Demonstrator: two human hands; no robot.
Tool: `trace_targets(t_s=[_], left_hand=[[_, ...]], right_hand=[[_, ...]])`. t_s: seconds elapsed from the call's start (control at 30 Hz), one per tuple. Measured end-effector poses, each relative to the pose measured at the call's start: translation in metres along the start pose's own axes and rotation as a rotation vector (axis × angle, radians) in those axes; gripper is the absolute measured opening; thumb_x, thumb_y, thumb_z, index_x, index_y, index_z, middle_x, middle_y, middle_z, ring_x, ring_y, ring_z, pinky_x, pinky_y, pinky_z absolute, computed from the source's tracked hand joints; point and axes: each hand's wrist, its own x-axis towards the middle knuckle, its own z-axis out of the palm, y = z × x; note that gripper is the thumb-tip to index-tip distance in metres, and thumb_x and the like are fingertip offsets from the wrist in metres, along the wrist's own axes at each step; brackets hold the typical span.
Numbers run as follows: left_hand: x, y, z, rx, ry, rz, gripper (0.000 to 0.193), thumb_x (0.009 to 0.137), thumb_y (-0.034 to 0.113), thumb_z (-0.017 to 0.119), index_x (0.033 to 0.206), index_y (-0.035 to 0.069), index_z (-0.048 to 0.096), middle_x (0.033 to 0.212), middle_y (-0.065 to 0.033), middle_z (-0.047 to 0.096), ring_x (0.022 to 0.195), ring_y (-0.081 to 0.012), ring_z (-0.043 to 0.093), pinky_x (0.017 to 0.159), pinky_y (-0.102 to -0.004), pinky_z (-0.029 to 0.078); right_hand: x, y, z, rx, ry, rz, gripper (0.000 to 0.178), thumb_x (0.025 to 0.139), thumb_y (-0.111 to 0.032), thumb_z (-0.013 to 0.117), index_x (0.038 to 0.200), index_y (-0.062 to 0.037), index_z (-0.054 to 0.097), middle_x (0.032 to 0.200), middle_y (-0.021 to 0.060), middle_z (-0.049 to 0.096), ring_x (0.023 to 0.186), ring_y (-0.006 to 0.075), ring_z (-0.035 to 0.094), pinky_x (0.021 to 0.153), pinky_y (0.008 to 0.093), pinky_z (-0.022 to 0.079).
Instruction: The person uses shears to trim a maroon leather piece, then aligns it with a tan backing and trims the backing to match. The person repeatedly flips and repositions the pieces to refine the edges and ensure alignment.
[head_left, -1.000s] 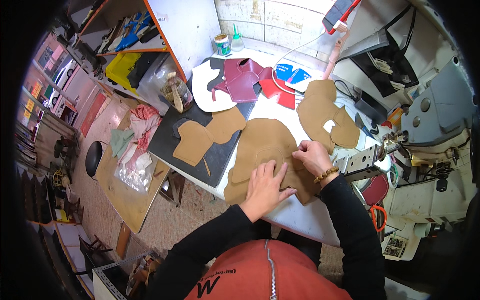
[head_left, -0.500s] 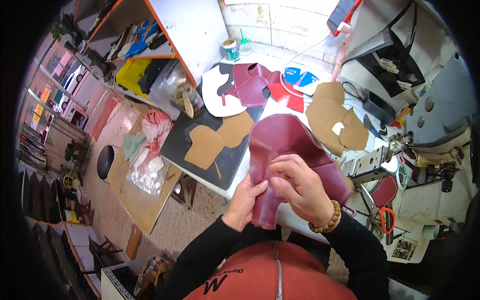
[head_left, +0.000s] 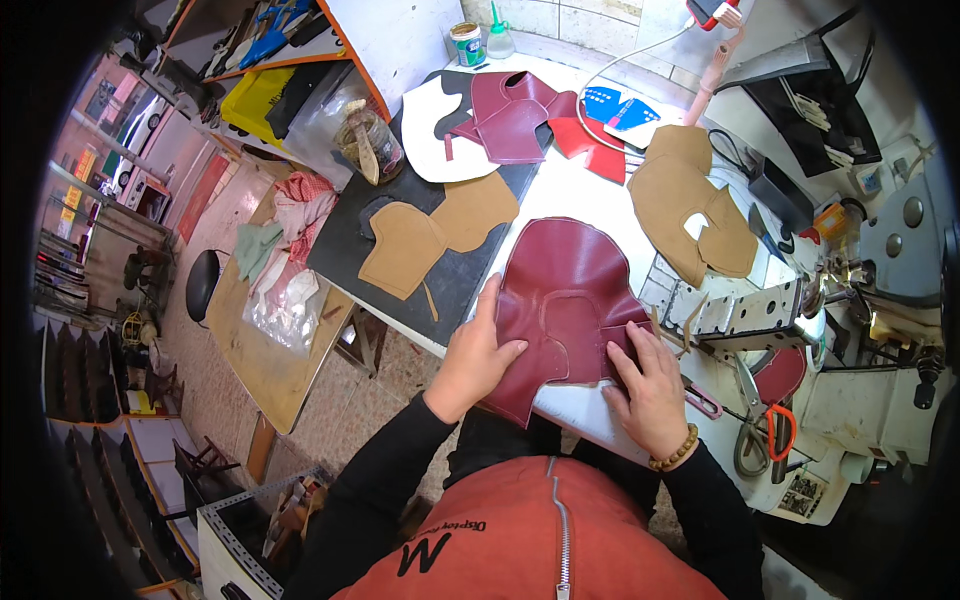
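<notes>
A burgundy leather piece point(head_left: 570, 270) with stitched seams lies near the front edge of the white worktable, its lower left flap reaching past that edge. My left hand point(head_left: 474, 358) pinches its left side, thumb on top; the other fingers are partly hidden along the edge. On its lower right part rests my right hand point(head_left: 648, 388), fingers spread and laid flat on the leather. A beaded bracelet circles the right wrist. Beyond the piece, tan pattern pieces point(head_left: 403, 250) lie on a black mat point(head_left: 345, 262), and another burgundy leather piece point(head_left: 510, 125) overlaps a white sheet.
At right, a sewing machine arm point(head_left: 745, 312) extends towards the leather. Orange-handled scissors point(head_left: 782, 432) lie below it. More tan pieces point(head_left: 690, 215), red and blue pieces and a cable are at the back. A jar point(head_left: 368, 150) stands left, a glue pot point(head_left: 467, 45) behind.
The leather has been opened out and laid flatter on the table. My right hand has moved from its middle to its lower right and spread its fingers; my left hand has shifted up its left edge.
</notes>
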Motion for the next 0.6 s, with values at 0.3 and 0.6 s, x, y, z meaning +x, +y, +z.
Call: trace_targets(t_s=[0.3,0.6], left_hand=[[-0.024,0.005,0.02,0.642,0.151,0.502,0.076,0.082,0.013,0.075,0.149,0.004,0.041,0.153,-0.0289,0.035,0.14,-0.0474,0.036,0.114,-0.052,0.033],[-0.033,0.005,0.032,0.702,0.019,0.373,0.076,0.082,0.035,0.077,0.142,-0.002,0.047,0.15,-0.0299,0.039,0.141,-0.0449,0.037,0.117,-0.0544,0.03]], right_hand=[[-0.003,-0.002,0.002,0.024,0.011,0.024,0.06,0.072,-0.016,0.081,0.129,-0.0072,0.062,0.145,0.0177,0.047,0.132,0.0365,0.045,0.109,0.0497,0.037],[0.0,-0.007,0.002,-0.091,0.04,0.009,0.053,0.076,-0.014,0.074,0.126,0.0006,0.061,0.139,0.0244,0.051,0.125,0.0392,0.051,0.104,0.0493,0.043]])
